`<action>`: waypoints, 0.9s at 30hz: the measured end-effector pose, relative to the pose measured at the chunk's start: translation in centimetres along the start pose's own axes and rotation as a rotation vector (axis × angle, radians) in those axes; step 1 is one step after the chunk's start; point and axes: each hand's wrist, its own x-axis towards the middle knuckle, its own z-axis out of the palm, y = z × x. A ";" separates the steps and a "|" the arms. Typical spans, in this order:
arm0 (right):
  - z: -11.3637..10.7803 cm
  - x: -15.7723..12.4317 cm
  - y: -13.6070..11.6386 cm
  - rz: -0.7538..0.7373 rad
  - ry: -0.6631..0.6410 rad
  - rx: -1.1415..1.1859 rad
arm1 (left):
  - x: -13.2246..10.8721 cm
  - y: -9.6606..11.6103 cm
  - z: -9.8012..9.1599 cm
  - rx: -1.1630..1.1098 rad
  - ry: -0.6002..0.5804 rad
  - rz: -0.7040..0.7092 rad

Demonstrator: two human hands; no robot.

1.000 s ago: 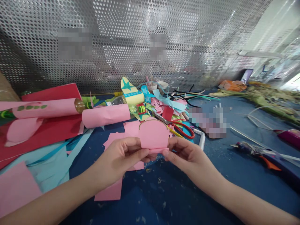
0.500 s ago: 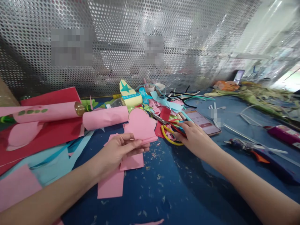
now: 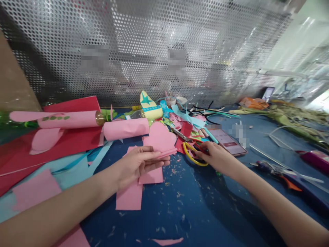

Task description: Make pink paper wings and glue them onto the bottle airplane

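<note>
My left hand (image 3: 144, 161) pinches a folded piece of pink paper (image 3: 168, 153) between thumb and fingers. Beneath and behind it are a pink scalloped paper shape (image 3: 160, 135) and pink paper rectangles (image 3: 129, 199) on the blue table. To the right, my right hand (image 3: 214, 154) has its fingers closed at the yellow and red handles of a pair of scissors (image 3: 183, 135). The blades point away to the left, over paper scraps, and part of the handles is hidden by the fingers.
A phone (image 3: 228, 140) lies just beyond my right hand, and a glue gun (image 3: 290, 175) farther right. Paper-wrapped bottles (image 3: 72, 119) and red sheets (image 3: 20, 157) lie left. Dried husks (image 3: 295, 118) are at back right, before a perforated silver screen (image 3: 144, 51).
The right fingers have curled in more around the scissor handles. My left hand keeps its hold on the folded pink paper. The whole view has shifted slightly, so things appear farther right.
</note>
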 end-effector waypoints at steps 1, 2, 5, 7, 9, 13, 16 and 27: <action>0.0 0.1 0.2 0.009 -0.004 0.029 | 0.0 0.0 0.0 -0.001 -0.013 -0.003; 0.0 0.1 0.5 0.018 -0.008 0.061 | 0.0 0.0 -0.1 -0.001 -0.024 -0.007; -0.6 0.2 0.9 0.041 -0.025 0.177 | 0.0 0.0 -0.2 -0.012 -0.045 -0.018; -1.2 0.2 0.7 0.042 -0.041 0.261 | 0.0 0.0 -0.2 -0.017 -0.052 -0.020; -1.9 -0.2 0.1 0.047 -0.051 0.382 | 0.0 -0.1 -0.3 -0.019 -0.061 -0.020; -2.3 -1.3 -2.0 0.071 -0.033 0.785 | -0.4 0.0 0.0 -0.012 -0.082 -0.024; -1.9 -2.1 -3.5 -0.034 -0.076 0.937 | -0.7 0.0 0.3 0.020 -0.103 -0.034; -0.6 -5.6 -4.0 -0.198 -0.237 0.975 | -1.1 1.8 0.1 0.141 -0.057 0.358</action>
